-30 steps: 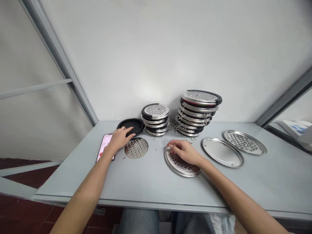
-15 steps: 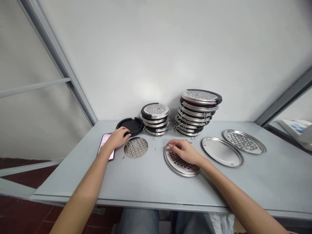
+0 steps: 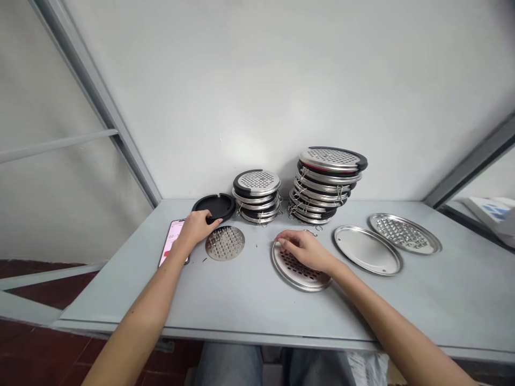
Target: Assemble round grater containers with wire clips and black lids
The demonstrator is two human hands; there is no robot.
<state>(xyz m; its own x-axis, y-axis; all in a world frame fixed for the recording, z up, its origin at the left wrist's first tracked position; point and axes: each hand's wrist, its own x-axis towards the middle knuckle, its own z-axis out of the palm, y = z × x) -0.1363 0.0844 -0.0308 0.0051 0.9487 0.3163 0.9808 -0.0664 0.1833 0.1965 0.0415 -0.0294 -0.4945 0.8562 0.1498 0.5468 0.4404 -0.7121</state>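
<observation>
My left hand (image 3: 196, 229) reaches to a black round tray (image 3: 215, 206) at the back left, its fingers bent over the near rim and the thumb alongside. Just in front of that hand lies a loose round grater plate (image 3: 225, 243) with raised teeth. My right hand (image 3: 303, 249) rests over a silver perforated disc (image 3: 298, 271) with a raised rim, which lies flat. Its fingers are curled together near the disc's far left rim. What they pinch, if anything, is hidden. Behind this hand lies a small wire clip (image 3: 313, 232).
A short stack of round graters with wire clips (image 3: 256, 195) and a taller, leaning stack (image 3: 325, 185) stand against the wall. To the right lie a plain metal lid (image 3: 367, 251) and an oval grater plate (image 3: 404, 234). A lit phone (image 3: 172, 236) lies beneath my left forearm.
My left thumb has stretched out to the right along the black tray's near edge, and the hand has shifted slightly. My right hand and the disc stay in place.
</observation>
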